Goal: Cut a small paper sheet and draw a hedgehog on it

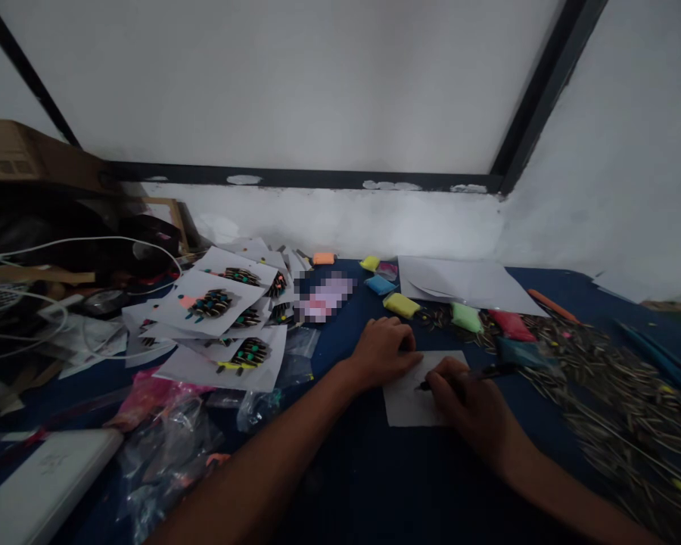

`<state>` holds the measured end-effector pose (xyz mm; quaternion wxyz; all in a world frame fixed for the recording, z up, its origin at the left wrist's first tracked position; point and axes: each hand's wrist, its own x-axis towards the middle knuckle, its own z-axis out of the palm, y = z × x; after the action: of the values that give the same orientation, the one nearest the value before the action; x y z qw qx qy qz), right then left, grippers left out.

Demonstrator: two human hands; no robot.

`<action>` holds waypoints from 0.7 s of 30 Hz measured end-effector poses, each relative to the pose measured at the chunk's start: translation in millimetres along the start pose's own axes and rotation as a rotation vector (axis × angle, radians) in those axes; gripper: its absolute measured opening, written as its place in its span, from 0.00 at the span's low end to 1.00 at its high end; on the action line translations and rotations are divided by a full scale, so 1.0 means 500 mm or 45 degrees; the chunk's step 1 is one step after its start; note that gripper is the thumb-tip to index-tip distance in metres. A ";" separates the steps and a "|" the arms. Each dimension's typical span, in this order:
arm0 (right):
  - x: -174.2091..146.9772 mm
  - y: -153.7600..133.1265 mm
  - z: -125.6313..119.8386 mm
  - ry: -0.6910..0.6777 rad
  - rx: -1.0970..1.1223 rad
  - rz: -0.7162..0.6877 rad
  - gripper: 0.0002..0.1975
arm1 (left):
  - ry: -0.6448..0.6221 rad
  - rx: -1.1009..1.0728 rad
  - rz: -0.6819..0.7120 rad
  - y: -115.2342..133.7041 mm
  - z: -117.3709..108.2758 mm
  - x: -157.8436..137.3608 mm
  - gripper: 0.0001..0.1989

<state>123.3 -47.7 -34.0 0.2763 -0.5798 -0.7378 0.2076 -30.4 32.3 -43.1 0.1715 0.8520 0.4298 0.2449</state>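
Note:
A small square of white paper [412,405] lies on the dark blue tabletop in front of me. My right hand [470,405] is closed round a dark pen [491,371], its tip down at the middle of the sheet. Across the sheet's upper left corner rests my left hand [386,348], thumb stretched out on the paper and fingers loosely bent, holding nothing I can see. Any marks under the pen are too faint to make out. Just beyond my left hand is a yellow packet [401,305] of what looks like modelling clay.
Loose striped seeds [618,401] spread over the right side. Green [466,317], red [511,325] and blue [380,284] packets lie behind the paper, before larger white sheets [459,280]. At left are seed-decorated cards [209,299], plastic bags [173,446] and a white box-like object [45,484].

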 end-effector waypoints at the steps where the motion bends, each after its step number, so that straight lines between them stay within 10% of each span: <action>1: 0.000 0.000 0.000 0.000 -0.002 -0.004 0.14 | -0.004 0.002 0.001 0.001 -0.001 0.000 0.08; 21: 0.001 0.006 0.001 0.000 -0.007 -0.024 0.14 | -0.054 0.047 -0.030 0.005 -0.005 0.001 0.08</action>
<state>124.8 -46.4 -36.3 0.2767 -0.5737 -0.7437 0.2030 -29.8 31.6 -39.7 0.1679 0.8549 0.4404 0.2167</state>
